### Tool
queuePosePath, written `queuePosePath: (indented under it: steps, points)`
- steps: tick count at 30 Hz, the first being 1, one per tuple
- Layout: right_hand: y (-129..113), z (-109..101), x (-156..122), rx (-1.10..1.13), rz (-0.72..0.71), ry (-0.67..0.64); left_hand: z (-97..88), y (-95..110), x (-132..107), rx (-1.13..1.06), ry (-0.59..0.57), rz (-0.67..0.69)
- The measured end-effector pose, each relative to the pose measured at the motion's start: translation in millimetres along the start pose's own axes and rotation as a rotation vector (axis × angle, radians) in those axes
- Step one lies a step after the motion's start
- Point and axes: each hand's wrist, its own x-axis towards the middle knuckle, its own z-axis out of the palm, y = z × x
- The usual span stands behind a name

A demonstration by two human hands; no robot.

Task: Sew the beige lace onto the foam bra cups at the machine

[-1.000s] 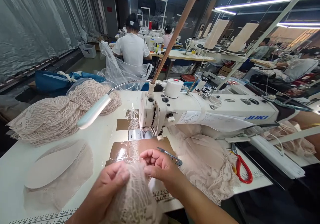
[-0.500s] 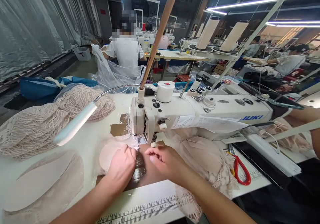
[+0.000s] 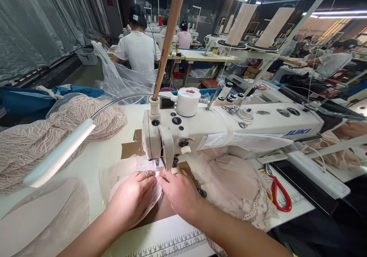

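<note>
Both of my hands rest on a piece of beige lace fabric [image 3: 123, 173] under the needle of a white sewing machine [image 3: 229, 129]. My left hand [image 3: 132, 199] lies flat on the lace with its fingers pointing at the needle. My right hand [image 3: 179, 192] presses the fabric just right of the presser foot, fingers together and pointing down. Small metal snips [image 3: 200, 190] lie partly hidden beside my right hand.
A stack of lace cups [image 3: 57, 134] sits at the left, with a foam cup [image 3: 37, 218] in front. A gooseneck lamp [image 3: 57, 155] hangs over the table. More beige fabric [image 3: 235, 184] and red scissors [image 3: 279, 196] lie at the right. Other people sew at machines behind.
My hands carried the lace piece from near my body forward under the needle and now lie closer together on it. The camera leaned forward.
</note>
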Motion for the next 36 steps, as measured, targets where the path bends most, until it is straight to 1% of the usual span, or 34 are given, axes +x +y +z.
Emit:
queuePosePath:
  steps: [2, 5, 7, 9, 12, 14, 19, 24, 28, 31, 36]
  points:
    - [0, 5, 2, -0.045, 0.02, 0.059, 6.3, -7, 1, 0.13, 0.031, 0.042]
    - [0, 8, 5, -0.092, 0.046, 0.109, 10.8, -12, 2, 0.26, 0.0, 0.094]
    - [2, 5, 5, -0.082, 0.07, 0.12, 10.7, -13, 3, 0.316, -0.002, 0.135]
    - [3, -1, 4, -0.032, 0.05, 0.107, 10.6, -14, 4, 0.346, 0.005, 0.169]
    - [4, -8, 2, 0.043, -0.02, 0.043, 12.3, -18, 6, 0.348, 0.015, 0.188]
    - [5, -8, 2, 0.052, -0.018, 0.031, 13.3, -22, 9, 0.339, 0.031, 0.183]
    - [4, -1, 7, 0.052, 0.052, 0.094, 10.1, -28, 21, 0.319, 0.044, 0.185]
    - [4, 1, 8, 0.044, 0.067, 0.104, 5.5, -30, 23, 0.275, 0.051, 0.182]
    - [3, -2, 8, 0.063, 0.069, 0.048, 5.0, -33, 19, 0.256, 0.019, 0.146]
    - [3, -5, 8, 0.063, 0.07, 0.01, 5.4, -34, 19, 0.234, 0.033, 0.125]
    - [4, -8, 9, 0.101, 0.054, -0.009, 8.6, -35, 20, 0.224, 0.045, 0.057]
